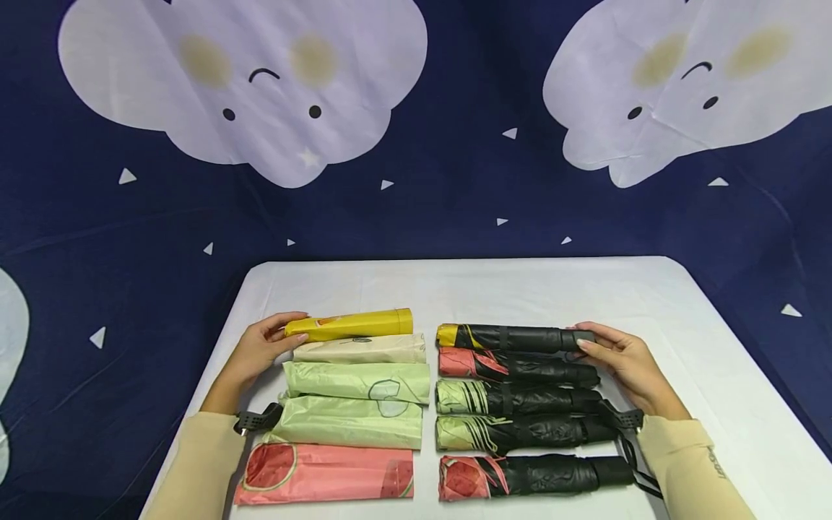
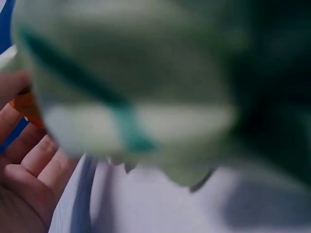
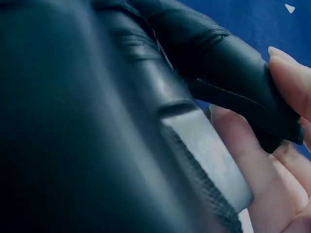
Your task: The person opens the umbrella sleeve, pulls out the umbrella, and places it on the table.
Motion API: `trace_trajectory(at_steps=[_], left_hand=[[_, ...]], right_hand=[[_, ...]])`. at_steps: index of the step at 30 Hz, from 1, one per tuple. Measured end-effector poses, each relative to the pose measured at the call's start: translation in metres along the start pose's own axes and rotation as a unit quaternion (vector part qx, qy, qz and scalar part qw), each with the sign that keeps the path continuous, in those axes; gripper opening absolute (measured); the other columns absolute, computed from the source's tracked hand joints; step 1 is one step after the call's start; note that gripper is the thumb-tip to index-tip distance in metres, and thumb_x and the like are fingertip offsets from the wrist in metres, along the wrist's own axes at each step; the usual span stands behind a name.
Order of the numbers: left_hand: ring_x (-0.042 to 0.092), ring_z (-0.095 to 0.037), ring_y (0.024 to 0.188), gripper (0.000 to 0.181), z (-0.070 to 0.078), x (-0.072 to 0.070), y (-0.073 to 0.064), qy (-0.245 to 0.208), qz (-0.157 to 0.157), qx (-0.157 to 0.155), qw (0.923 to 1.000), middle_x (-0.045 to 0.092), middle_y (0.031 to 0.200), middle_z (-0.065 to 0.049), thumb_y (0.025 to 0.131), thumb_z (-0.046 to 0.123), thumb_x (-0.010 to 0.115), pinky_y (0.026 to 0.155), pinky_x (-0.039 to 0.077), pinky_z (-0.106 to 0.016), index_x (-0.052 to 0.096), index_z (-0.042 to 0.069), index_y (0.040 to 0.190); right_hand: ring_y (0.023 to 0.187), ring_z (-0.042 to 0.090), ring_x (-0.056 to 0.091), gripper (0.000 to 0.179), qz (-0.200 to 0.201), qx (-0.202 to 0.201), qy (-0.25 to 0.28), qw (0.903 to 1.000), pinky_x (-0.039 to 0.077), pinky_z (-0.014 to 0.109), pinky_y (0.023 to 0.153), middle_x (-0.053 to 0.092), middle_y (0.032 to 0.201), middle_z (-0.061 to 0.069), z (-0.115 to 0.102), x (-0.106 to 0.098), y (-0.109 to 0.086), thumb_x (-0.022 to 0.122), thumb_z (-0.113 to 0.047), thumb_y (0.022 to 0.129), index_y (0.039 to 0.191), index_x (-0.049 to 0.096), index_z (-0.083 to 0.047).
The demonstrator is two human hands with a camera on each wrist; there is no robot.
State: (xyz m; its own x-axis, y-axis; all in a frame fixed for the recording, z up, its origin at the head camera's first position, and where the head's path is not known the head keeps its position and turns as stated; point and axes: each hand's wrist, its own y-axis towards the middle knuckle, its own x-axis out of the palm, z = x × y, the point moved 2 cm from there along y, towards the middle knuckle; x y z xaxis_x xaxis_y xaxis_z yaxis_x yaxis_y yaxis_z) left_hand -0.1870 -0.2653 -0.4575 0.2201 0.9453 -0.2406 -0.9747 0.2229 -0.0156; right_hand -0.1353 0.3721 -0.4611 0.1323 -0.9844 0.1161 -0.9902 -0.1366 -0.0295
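Folded umbrellas lie in a column on the right of the white table, and flat umbrella sleeves in a column on the left. At the far end of the left column, my left hand pinches the left end of the yellow umbrella sleeve between thumb and fingers. Across from it, my right hand grips the handle end of the black umbrella with yellow trim. In the right wrist view, thumb and fingers sit around that black handle. A blurred pale green sleeve covers much of the left wrist view.
Below the yellow sleeve come a cream sleeve, two green ones and a watermelon-print sleeve. The right column continues with a red-trimmed umbrella, two green-striped ones and a watermelon-print one. A dark cloud-print cloth hangs behind the table.
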Motion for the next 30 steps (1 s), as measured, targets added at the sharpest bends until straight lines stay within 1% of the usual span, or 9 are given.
trace_trajectory(at_steps=[5, 9, 13, 15, 20, 24, 26, 28, 30], left_hand=[[0.065, -0.004, 0.104, 0.050, 0.000, 0.003, -0.001, 0.052, -0.017, 0.006, 0.9985, 0.061, 0.136, -0.022, 0.097, 0.016, 0.073, 0.083, 0.055, -0.019, 0.058, 0.000, 0.142], [0.063, -0.006, 0.104, 0.049, 0.002, 0.005, -0.001, 0.122, -0.021, 0.018, 0.9921, 0.062, 0.135, -0.021, 0.097, 0.016, 0.073, 0.082, 0.053, -0.017, 0.060, 0.000, 0.141], [0.063, -0.020, 0.115, 0.053, 0.006, 0.007, 0.000, 0.161, -0.021, 0.021, 0.9865, 0.061, 0.138, -0.021, 0.097, 0.018, 0.074, 0.087, 0.051, -0.016, 0.057, 0.000, 0.143], [0.061, -0.029, 0.121, 0.056, 0.008, 0.007, 0.000, 0.171, -0.018, 0.015, 0.9851, 0.058, 0.141, -0.021, 0.097, 0.021, 0.074, 0.093, 0.051, -0.021, 0.055, 0.000, 0.146], [0.052, -0.043, 0.132, 0.070, 0.016, 0.003, -0.008, 0.204, -0.006, -0.005, 0.9789, 0.050, 0.149, -0.024, 0.097, 0.032, 0.073, 0.105, 0.047, -0.049, 0.044, 0.004, 0.154], [0.050, -0.049, 0.132, 0.077, 0.033, -0.001, -0.019, 0.277, 0.012, 0.005, 0.9607, 0.045, 0.153, -0.025, 0.097, 0.044, 0.071, 0.106, 0.043, -0.061, 0.039, 0.010, 0.158], [0.048, -0.049, 0.134, 0.075, 0.045, -0.002, -0.024, 0.318, 0.033, 0.030, 0.9472, 0.045, 0.153, -0.026, 0.097, 0.044, 0.070, 0.107, 0.040, -0.063, 0.042, 0.010, 0.157], [0.045, -0.049, 0.136, 0.071, 0.061, -0.001, -0.027, 0.348, 0.058, 0.064, 0.9335, 0.044, 0.153, -0.026, 0.097, 0.042, 0.071, 0.108, 0.037, -0.064, 0.046, 0.007, 0.154], [0.040, -0.047, 0.140, 0.068, 0.078, 0.003, -0.030, 0.367, 0.085, 0.103, 0.9206, 0.045, 0.153, -0.026, 0.097, 0.038, 0.072, 0.111, 0.033, -0.064, 0.049, 0.005, 0.151]], right_hand=[[0.096, 0.014, 0.072, 0.042, -0.008, 0.003, -0.063, 0.9980, 0.060, 0.031, 0.081, 0.073, 0.118, 0.002, 0.004, -0.002, 0.004, 0.065, 0.001, 0.099, 0.141, 0.057, 0.005], [0.102, 0.009, 0.069, 0.049, -0.014, 0.032, -0.149, 0.9883, 0.059, 0.027, 0.082, 0.071, 0.123, -0.004, 0.008, -0.003, 0.002, 0.068, -0.012, 0.100, 0.144, 0.054, 0.004], [0.111, 0.003, 0.065, 0.050, -0.013, 0.028, -0.226, 0.9736, 0.055, 0.021, 0.086, 0.068, 0.131, -0.002, 0.007, -0.004, 0.001, 0.070, -0.022, 0.100, 0.143, 0.057, 0.000], [0.116, 0.000, 0.062, 0.049, -0.011, 0.018, -0.260, 0.9654, 0.052, 0.016, 0.089, 0.066, 0.136, 0.003, 0.005, -0.005, 0.000, 0.070, -0.025, 0.100, 0.142, 0.059, -0.003], [0.118, -0.004, 0.058, 0.049, -0.021, 0.018, -0.315, 0.9485, 0.047, 0.011, 0.092, 0.060, 0.141, 0.015, -0.004, -0.010, -0.002, 0.068, -0.030, 0.100, 0.143, 0.060, -0.006], [0.116, -0.010, 0.056, 0.048, -0.019, 0.018, -0.346, 0.9378, 0.045, 0.008, 0.090, 0.061, 0.141, 0.017, -0.019, -0.018, -0.003, 0.065, -0.030, 0.102, 0.142, 0.060, -0.005], [0.115, -0.013, 0.055, 0.046, -0.006, 0.007, -0.374, 0.9274, 0.043, 0.006, 0.088, 0.061, 0.139, 0.018, -0.031, -0.022, -0.003, 0.064, -0.030, 0.103, 0.141, 0.061, -0.004], [0.115, -0.011, 0.056, 0.046, 0.014, -0.007, -0.411, 0.9115, 0.043, 0.005, 0.086, 0.062, 0.138, 0.018, -0.045, -0.021, -0.002, 0.063, -0.033, 0.104, 0.141, 0.061, -0.005], [0.119, 0.002, 0.060, 0.049, 0.037, -0.021, -0.454, 0.8899, 0.047, 0.011, 0.089, 0.061, 0.139, 0.018, -0.062, -0.015, 0.000, 0.061, -0.038, 0.104, 0.142, 0.060, -0.007]])
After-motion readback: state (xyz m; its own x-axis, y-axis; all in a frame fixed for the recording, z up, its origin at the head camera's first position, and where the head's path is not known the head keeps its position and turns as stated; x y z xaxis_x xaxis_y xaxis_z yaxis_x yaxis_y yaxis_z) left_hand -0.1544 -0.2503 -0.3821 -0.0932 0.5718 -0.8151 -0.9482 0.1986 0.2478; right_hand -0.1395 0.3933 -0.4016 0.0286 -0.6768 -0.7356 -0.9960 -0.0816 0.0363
